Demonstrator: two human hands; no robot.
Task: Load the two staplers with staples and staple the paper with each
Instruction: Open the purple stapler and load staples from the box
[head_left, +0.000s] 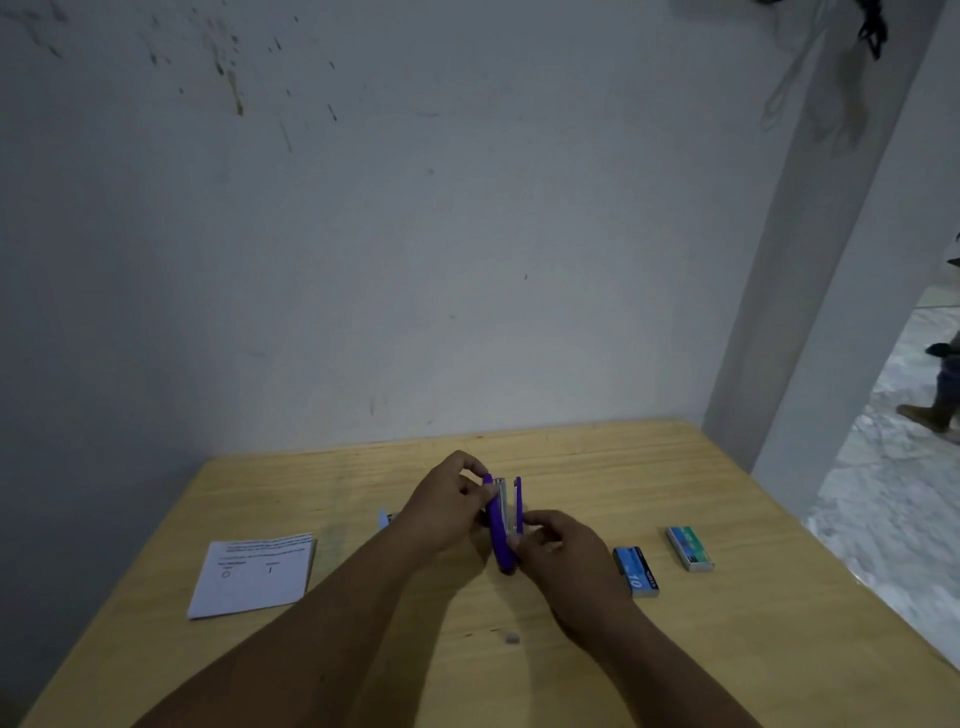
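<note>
A purple stapler (502, 525) is held above the middle of the wooden table (727, 623), hinged open so its metal staple channel shows between the two purple halves. My left hand (445, 506) grips its left half near the top. My right hand (558, 556) pinches its right half lower down. A second, pale blue stapler (387, 518) lies on the table, mostly hidden behind my left hand. A stack of printed paper (254, 574) lies to the left. Two staple boxes sit to the right: a blue one (636, 570) and a green one (690, 548).
The table stands against a stained white wall, with a pillar (810, 312) at its far right corner. A small grey scrap (511, 639) lies on the table near my right forearm. Beyond the right edge is a light floor where a person's legs (940, 400) stand.
</note>
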